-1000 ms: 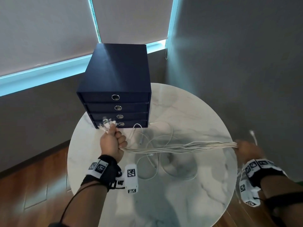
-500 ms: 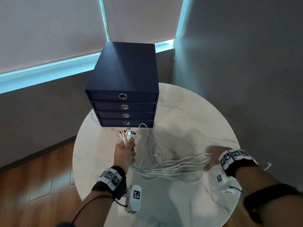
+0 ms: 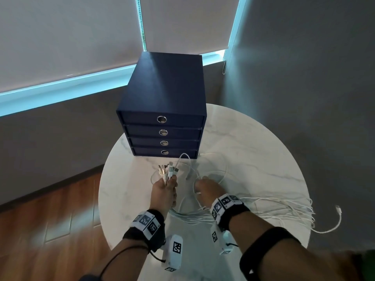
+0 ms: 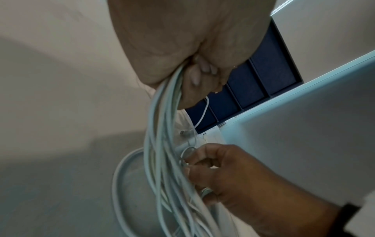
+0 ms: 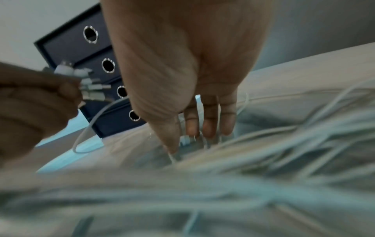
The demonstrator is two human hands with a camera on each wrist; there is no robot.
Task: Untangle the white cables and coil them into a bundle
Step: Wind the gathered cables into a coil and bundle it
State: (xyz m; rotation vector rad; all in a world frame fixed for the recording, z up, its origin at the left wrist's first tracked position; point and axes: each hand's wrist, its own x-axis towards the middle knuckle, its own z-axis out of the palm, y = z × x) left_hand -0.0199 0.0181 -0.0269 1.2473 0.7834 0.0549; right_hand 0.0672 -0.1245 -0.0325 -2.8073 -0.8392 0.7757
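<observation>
Several white cables (image 3: 274, 205) lie on the round marble table (image 3: 253, 138), fanning towards its right edge. My left hand (image 3: 169, 182) grips a bunch of them near their ends, and the connectors (image 3: 169, 169) stick up out of the fist. In the left wrist view the strands (image 4: 162, 144) hang down from that hand (image 4: 194, 77). My right hand (image 3: 203, 185) is close beside it, reaching down into the loops. Its fingers (image 4: 202, 150) curl round a few strands. One connector (image 3: 337, 209) hangs past the table's right edge.
A dark blue box with several drawers (image 3: 164, 88) stands at the back of the table, just beyond the connectors. Grey walls and a blinded window lie behind. Wooden floor (image 3: 50, 209) shows to the left.
My right hand has come in from the table's right edge to just beside the left hand, folding the stretched strands into loops. The left hand has drawn back from the drawers.
</observation>
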